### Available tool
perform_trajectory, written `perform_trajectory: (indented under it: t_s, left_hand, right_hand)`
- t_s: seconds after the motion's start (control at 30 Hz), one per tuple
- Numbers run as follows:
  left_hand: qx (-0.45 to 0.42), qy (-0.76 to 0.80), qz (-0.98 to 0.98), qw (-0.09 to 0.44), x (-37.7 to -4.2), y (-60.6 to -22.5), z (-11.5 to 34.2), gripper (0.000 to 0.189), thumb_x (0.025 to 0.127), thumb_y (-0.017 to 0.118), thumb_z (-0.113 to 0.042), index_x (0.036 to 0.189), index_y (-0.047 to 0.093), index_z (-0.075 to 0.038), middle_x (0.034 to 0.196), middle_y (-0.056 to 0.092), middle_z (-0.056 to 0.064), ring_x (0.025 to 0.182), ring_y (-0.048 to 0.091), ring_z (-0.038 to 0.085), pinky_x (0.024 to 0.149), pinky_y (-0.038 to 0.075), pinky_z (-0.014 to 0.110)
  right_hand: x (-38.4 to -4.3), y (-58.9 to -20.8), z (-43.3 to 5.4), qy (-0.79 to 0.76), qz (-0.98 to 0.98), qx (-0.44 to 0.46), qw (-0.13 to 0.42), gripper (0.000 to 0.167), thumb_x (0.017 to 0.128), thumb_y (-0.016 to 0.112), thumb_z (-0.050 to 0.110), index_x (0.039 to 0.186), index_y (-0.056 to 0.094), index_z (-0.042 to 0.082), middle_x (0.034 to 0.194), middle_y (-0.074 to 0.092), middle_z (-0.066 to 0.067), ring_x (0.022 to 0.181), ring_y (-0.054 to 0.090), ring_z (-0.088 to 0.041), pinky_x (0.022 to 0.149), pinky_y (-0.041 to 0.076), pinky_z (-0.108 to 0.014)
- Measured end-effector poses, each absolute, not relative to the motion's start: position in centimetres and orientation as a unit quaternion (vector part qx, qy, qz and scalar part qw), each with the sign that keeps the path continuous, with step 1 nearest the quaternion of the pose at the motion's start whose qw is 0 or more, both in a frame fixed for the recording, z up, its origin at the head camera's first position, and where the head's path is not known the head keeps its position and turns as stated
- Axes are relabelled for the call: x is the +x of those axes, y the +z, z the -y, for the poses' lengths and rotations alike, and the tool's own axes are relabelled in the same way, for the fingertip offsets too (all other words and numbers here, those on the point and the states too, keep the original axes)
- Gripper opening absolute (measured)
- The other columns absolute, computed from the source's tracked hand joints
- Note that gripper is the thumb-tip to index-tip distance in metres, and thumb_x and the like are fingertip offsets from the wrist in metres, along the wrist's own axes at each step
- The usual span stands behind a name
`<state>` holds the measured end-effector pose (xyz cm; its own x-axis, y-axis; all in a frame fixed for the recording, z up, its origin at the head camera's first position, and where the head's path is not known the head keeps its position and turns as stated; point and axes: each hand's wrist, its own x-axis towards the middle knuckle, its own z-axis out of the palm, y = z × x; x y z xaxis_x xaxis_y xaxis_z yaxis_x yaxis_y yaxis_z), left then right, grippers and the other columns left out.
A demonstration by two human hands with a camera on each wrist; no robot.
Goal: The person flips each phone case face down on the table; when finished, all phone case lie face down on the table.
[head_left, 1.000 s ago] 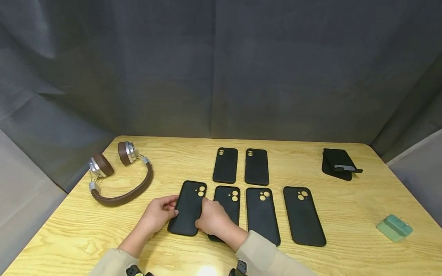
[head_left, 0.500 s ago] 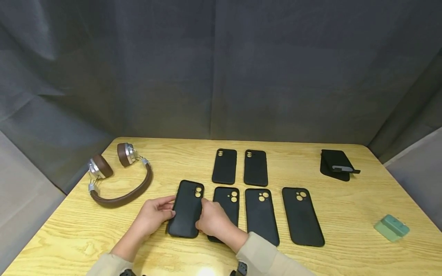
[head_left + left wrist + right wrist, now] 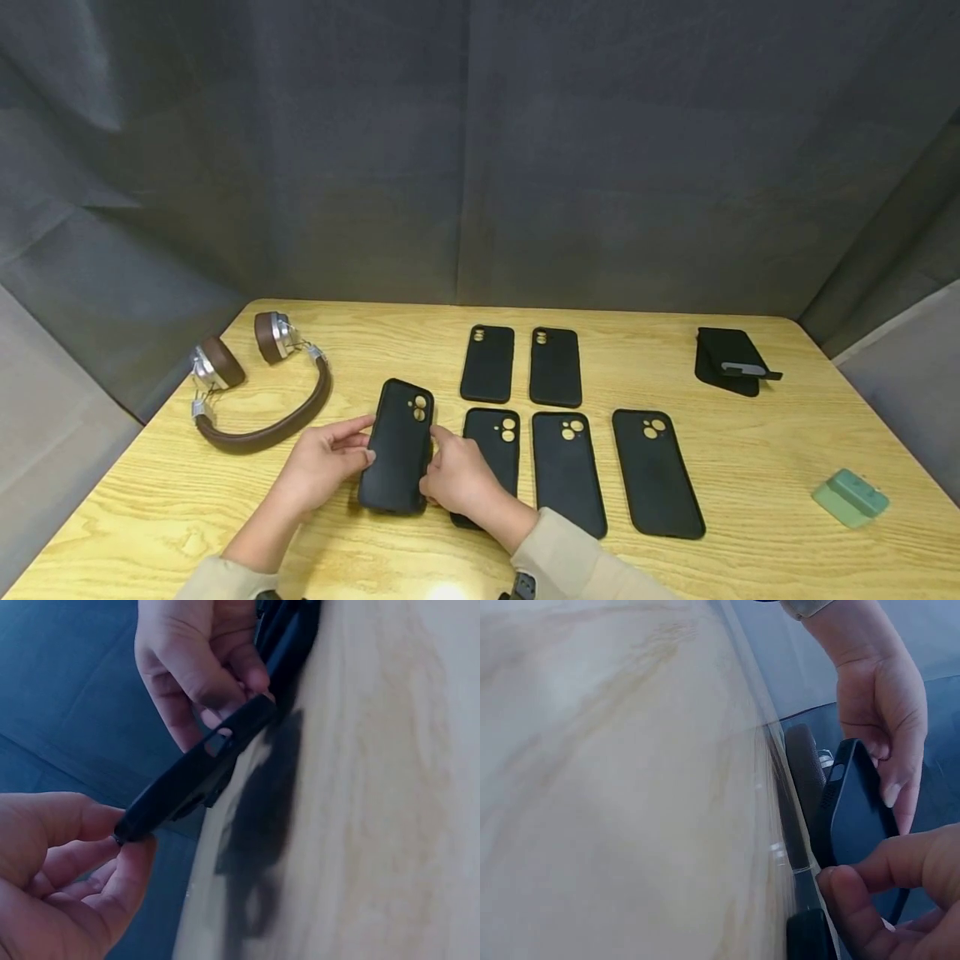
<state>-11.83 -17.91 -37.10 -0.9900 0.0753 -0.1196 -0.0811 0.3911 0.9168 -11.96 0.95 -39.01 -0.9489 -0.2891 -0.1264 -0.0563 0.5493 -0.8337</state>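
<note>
A black phone case [image 3: 397, 454], its camera cutout at the upper right, is held between my two hands on the left of the row. My left hand [image 3: 318, 467] pinches its left edge between thumb and fingers. At the right edge my right hand [image 3: 463, 477] grips it by the thumb and fingertips. In the left wrist view the case [image 3: 191, 776] is tilted, its left side raised off the table above a shadow. Beside it lies another black phone case [image 3: 495, 442], partly covered by my right hand. Two more cases [image 3: 567, 475] [image 3: 658, 475] lie further right.
Two black phone cases [image 3: 487, 364] [image 3: 555, 369] lie face down behind the row. Brown headphones [image 3: 243, 442] rest at the left. A black flat holder [image 3: 729, 350] sits back right, and a small green box [image 3: 855, 496] near the right edge of the wooden table [image 3: 765, 475].
The case at the left has lifted from nearly flat and shifted slightly left, its left side rising. My left hand has moved left and up with it; my right hand stays close to its place.
</note>
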Motion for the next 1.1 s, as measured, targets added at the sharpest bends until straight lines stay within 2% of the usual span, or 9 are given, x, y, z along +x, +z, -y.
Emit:
perform_trajectory:
  t_s: [0.27, 0.5, 0.8, 1.1]
  left_hand:
    - [0.004, 0.566, -0.823, 0.05, -11.7, -35.9, 17.6, 0.046, 0.082, 0.063, 0.002, 0.127, 0.055, 0.0, 0.104, 0.059, 0.018, 0.091, 0.063, 0.018, 0.075, 0.051, 0.022]
    - [-0.001, 0.581, -0.813, 0.04, -11.6, -35.6, 16.9, 0.046, 0.081, 0.063, 0.002, 0.126, 0.056, -0.001, 0.1, 0.059, 0.016, 0.082, 0.059, 0.012, 0.07, 0.05, 0.019]
    - [-0.007, 0.604, -0.795, 0.052, -11.7, -36.5, 16.0, 0.047, 0.081, 0.065, 0.0, 0.128, 0.055, -0.002, 0.093, 0.054, 0.009, 0.073, 0.053, 0.01, 0.064, 0.047, 0.019]
    - [-0.01, 0.62, -0.782, 0.063, -11.6, -37.4, 15.6, 0.045, 0.084, 0.064, -0.002, 0.128, 0.055, -0.005, 0.09, 0.051, 0.006, 0.072, 0.05, 0.011, 0.063, 0.045, 0.019]
  right_hand:
    - [-12.3, -39.2, -0.4, -0.516, -0.845, -0.076, 0.119, 0.067, 0.073, 0.063, -0.008, 0.135, 0.04, -0.003, 0.062, 0.055, -0.003, 0.048, 0.053, -0.014, 0.046, 0.041, -0.026]
    - [-12.2, -39.6, 0.3, -0.585, -0.798, -0.036, 0.138, 0.068, 0.07, 0.064, -0.013, 0.134, 0.042, 0.0, 0.071, 0.054, -0.009, 0.048, 0.058, -0.017, 0.046, 0.05, -0.028]
    - [-12.2, -40.3, 0.5, -0.592, -0.791, -0.023, 0.15, 0.066, 0.068, 0.061, -0.016, 0.13, 0.044, -0.005, 0.06, 0.06, -0.009, 0.046, 0.058, -0.016, 0.046, 0.05, -0.027]
    - [-12.4, -40.1, 0.7, -0.51, -0.847, -0.027, 0.146, 0.063, 0.07, 0.067, -0.007, 0.129, 0.047, -0.005, 0.054, 0.058, -0.004, 0.046, 0.058, -0.014, 0.045, 0.044, -0.025]
